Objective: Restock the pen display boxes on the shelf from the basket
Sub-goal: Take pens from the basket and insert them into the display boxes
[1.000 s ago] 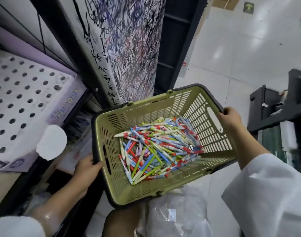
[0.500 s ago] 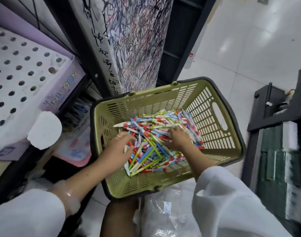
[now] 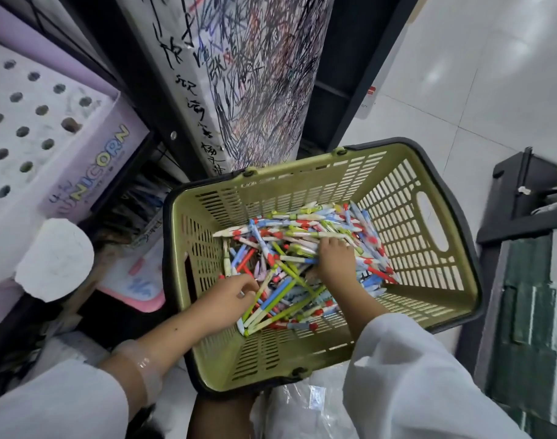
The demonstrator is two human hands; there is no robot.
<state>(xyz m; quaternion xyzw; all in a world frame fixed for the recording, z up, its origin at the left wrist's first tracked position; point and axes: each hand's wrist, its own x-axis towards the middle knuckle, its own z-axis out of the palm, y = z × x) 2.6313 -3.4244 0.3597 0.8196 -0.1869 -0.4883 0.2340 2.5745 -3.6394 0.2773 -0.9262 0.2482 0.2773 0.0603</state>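
Note:
An olive-green plastic basket (image 3: 423, 315) with a dark rim rests low in front of me, propped on my knee. Its floor holds a heap of several pens (image 3: 290, 239) in red, blue, green and white. Both hands are down in the heap. My left hand (image 3: 226, 299) lies at the pile's left edge with its fingers curled among the pens. My right hand (image 3: 334, 261) is in the middle, fingers bent down into the pens. A purple "UNICORN" pen display box (image 3: 90, 182) with a white hole-punched top sits on the shelf at the left.
A scribble-covered test paper (image 3: 239, 77) hangs on the dark shelf upright behind the basket. A white round tag (image 3: 55, 258) and a pink packet (image 3: 134, 283) lie below the display box. A clear plastic bag (image 3: 302, 407) lies under the basket. Dark racks (image 3: 530, 201) stand right, on white floor tiles.
My hands let go of the basket's rim and handle and dropped into the pens. Since half a second ago the left hand slid nearer, and the view has shifted left and closer.

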